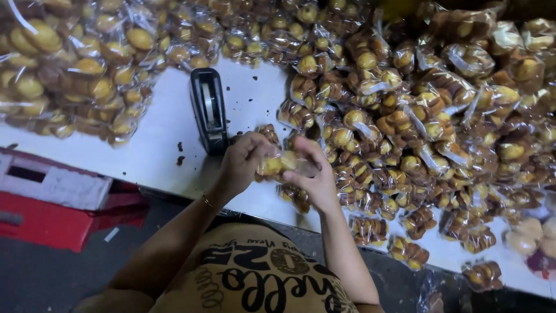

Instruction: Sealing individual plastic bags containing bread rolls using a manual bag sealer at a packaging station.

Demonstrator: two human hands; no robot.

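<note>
Both hands meet at mid-frame, left hand (242, 164) and right hand (314, 177) curled, fingers pinching together.

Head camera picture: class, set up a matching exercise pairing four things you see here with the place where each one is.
Things:
1. small clear packet of cookies
2. black tape dispenser
3. red crate
4. thin bracelet

Places:
A. on the wrist of the left hand
B. below the table's edge, at the left
C. held between both hands, the right hand on its right end
D. lying on the white table, just above the left hand

Pairs: 1-C, 2-D, 3-B, 4-A
</note>
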